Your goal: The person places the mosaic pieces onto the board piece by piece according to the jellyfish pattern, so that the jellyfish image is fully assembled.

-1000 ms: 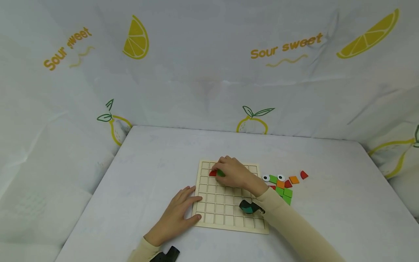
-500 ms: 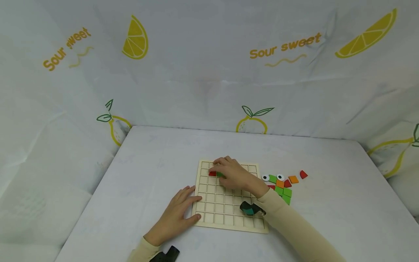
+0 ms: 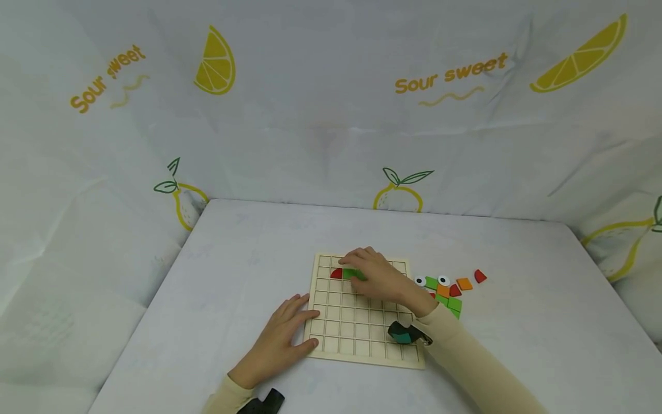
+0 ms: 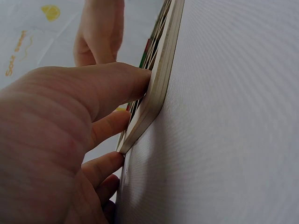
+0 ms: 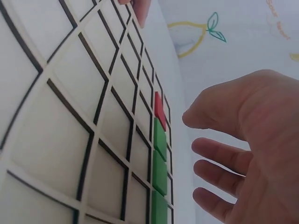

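Observation:
A pale wooden grid board lies flat on the table. My left hand rests at its left edge, fingers spread. In the left wrist view the left thumb touches the board's rim. In one row near the far side sit a red quarter-round tile and, to its right, several green square tiles. Over that row hovers my right hand, hiding part of it in the head view. The right wrist view shows the right fingers apart from the tiles and holding nothing.
Right of the board lie loose tiles: round eye tiles, green squares, orange tiles and red ones. A white cloth with lemon prints hangs behind the table.
My right hand has shifted slightly right and come away from the tiles. More of the green row now shows beside the red tile. My left hand has stayed put.

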### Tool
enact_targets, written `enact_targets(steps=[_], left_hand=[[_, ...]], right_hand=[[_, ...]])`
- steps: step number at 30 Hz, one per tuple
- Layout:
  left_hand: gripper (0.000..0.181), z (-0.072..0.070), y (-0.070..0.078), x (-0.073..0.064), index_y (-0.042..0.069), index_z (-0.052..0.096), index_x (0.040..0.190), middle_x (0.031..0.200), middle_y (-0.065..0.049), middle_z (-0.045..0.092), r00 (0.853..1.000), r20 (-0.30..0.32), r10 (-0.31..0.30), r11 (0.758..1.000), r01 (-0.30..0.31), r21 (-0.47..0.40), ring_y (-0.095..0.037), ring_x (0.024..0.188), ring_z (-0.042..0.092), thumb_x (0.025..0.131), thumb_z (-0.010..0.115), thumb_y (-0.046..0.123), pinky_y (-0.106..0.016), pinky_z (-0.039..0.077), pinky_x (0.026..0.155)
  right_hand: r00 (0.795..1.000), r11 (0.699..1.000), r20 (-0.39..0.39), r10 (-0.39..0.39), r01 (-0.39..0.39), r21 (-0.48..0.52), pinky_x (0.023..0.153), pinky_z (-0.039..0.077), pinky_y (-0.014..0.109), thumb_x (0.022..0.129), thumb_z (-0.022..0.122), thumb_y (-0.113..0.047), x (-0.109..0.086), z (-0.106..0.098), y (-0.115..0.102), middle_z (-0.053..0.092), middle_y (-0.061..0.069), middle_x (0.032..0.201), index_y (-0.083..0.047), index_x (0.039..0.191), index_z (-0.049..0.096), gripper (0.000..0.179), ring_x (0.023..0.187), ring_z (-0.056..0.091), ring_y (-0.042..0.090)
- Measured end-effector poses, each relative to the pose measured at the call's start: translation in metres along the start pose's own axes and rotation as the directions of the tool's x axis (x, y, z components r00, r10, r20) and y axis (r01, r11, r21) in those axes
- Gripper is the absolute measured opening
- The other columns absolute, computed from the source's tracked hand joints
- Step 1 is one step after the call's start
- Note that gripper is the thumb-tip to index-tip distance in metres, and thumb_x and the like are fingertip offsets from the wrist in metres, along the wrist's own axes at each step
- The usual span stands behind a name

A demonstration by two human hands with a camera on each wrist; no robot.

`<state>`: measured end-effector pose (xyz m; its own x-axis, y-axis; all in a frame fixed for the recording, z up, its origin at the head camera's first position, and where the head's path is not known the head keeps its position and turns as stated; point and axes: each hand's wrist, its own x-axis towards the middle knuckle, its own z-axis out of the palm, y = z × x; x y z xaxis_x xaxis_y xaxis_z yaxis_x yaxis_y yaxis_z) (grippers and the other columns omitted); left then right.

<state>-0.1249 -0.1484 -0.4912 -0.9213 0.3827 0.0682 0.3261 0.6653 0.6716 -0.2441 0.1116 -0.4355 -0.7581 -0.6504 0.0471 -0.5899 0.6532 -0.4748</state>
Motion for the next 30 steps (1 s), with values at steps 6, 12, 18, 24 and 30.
enact_targets(steps=[6, 12, 18, 24, 30], left_hand=[[0.049, 0.0, 0.001, 0.0, 0.015, 0.061, 0.136, 0.162, -0.01, 0.038, 1.0, 0.004, -0.019, 1.0, 0.019, 0.002, -0.036, 0.155, 0.025, 0.09, 0.074, 0.026, -0.062, 0.022, 0.123], [0.049, 0.001, 0.0, 0.0, 0.015, 0.061, 0.136, 0.162, -0.009, 0.038, 1.0, 0.001, -0.026, 1.0, 0.026, 0.004, -0.035, 0.155, 0.026, 0.09, 0.074, 0.025, -0.061, 0.022, 0.124], [0.049, 0.004, -0.002, 0.0, 0.015, 0.062, 0.135, 0.162, -0.009, 0.039, 1.0, -0.009, -0.022, 1.0, 0.022, 0.011, -0.035, 0.155, 0.027, 0.089, 0.075, 0.025, -0.062, 0.023, 0.123], [0.049, 0.004, -0.004, 0.0, 0.016, 0.062, 0.135, 0.162, -0.009, 0.039, 1.0, -0.009, -0.019, 0.999, 0.019, 0.027, -0.035, 0.154, 0.027, 0.089, 0.075, 0.026, -0.061, 0.024, 0.123], [0.048, 0.005, -0.004, 0.0, 0.017, 0.062, 0.135, 0.162, -0.008, 0.039, 1.0, -0.009, -0.015, 1.0, 0.015, 0.024, -0.036, 0.154, 0.027, 0.089, 0.075, 0.026, -0.062, 0.025, 0.122]], right_hand=[[0.998, 0.996, -0.05, 0.03, -0.026, 0.088, 0.105, 0.046, 0.054, 0.097, 0.063, -0.012, -0.02, -0.019, -0.003, 0.057, 0.009, 0.142, -0.008, 0.139, 0.058, 0.042, 0.128, 0.051, 0.03], [0.995, 0.99, -0.074, 0.068, -0.058, 0.127, 0.105, 0.048, 0.055, 0.098, 0.064, -0.013, -0.044, -0.041, -0.002, 0.057, 0.008, 0.142, -0.008, 0.14, 0.056, 0.043, 0.129, 0.049, 0.03], [0.985, 0.976, -0.074, 0.158, -0.144, 0.161, 0.105, 0.047, 0.059, 0.1, 0.062, -0.015, -0.07, -0.056, 0.01, 0.056, 0.008, 0.141, -0.009, 0.141, 0.055, 0.042, 0.132, 0.048, 0.031], [0.969, 0.965, -0.087, 0.23, -0.215, 0.151, 0.099, 0.049, 0.063, 0.1, 0.062, -0.014, -0.091, -0.064, 0.031, 0.06, 0.011, 0.136, -0.01, 0.137, 0.059, 0.038, 0.127, 0.051, 0.039], [0.96, 0.961, -0.109, 0.258, -0.243, 0.13, 0.092, 0.051, 0.06, 0.098, 0.064, -0.011, -0.106, -0.069, 0.045, 0.063, 0.015, 0.131, -0.006, 0.134, 0.061, 0.036, 0.118, 0.053, 0.039]])
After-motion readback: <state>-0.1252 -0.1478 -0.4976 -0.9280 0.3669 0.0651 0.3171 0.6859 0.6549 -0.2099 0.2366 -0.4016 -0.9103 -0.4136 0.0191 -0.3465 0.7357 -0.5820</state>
